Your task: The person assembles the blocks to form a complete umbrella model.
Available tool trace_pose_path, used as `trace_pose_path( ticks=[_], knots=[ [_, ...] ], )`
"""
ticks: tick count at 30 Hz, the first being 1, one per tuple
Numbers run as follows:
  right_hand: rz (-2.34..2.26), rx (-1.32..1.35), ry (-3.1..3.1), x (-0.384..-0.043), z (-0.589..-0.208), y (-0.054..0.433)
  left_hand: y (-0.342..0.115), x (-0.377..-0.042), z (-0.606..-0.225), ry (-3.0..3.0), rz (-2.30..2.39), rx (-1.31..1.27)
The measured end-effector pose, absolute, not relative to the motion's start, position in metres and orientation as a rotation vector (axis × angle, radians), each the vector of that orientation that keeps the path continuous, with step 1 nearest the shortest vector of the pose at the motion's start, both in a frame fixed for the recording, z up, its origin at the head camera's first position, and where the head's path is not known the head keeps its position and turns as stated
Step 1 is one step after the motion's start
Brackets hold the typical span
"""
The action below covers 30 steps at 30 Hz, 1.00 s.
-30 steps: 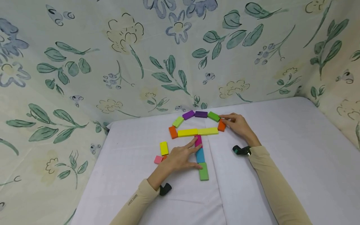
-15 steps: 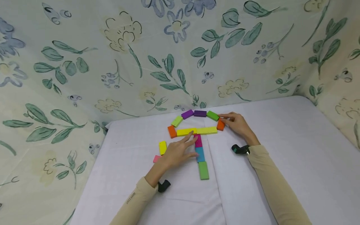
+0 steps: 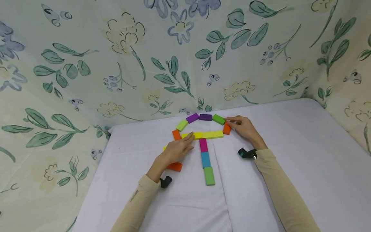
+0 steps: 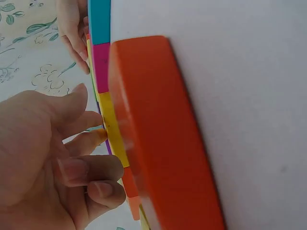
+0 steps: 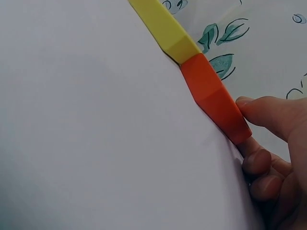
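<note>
In the head view, coloured blocks form an arch over two yellow blocks laid end to end, with magenta, blue and green blocks in a column below. My left hand reaches over the left yellow block, its fingers loosely extended, fingertips at that block. At the arch's right end my right hand holds the orange block between thumb and fingers, beside a green block. The right wrist view shows the thumb on this orange block and curled fingers at its end.
A loose orange block lies below my left wrist; it looms large in the left wrist view. Only a corner of a loose yellow block shows beside the left hand. A floral cloth hangs behind the white-covered table.
My left hand has moved left and slightly away from me, off the column to the left yellow block. The loose orange block has come into view. My right hand stays at the right orange block.
</note>
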State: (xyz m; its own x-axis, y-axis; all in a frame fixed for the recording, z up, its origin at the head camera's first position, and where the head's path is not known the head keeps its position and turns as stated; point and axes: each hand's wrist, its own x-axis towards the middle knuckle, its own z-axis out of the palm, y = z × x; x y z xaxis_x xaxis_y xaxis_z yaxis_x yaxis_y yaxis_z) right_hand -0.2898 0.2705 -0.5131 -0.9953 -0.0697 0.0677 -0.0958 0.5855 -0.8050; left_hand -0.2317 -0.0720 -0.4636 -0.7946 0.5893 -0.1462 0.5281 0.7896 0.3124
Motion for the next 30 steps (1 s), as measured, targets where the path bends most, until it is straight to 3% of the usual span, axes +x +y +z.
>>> trace_pose_path(
  ticks=[22,30],
  knots=[
    [1.402,0.124,-2.787,-0.292,-0.514,0.271,-0.069,-0.225,-0.467,2.757,0.309,0.843],
    [1.405,0.122,-2.784,-0.292,-0.514,0.27,-0.051,-0.194,-0.458,2.668,0.274,0.945]
  ],
)
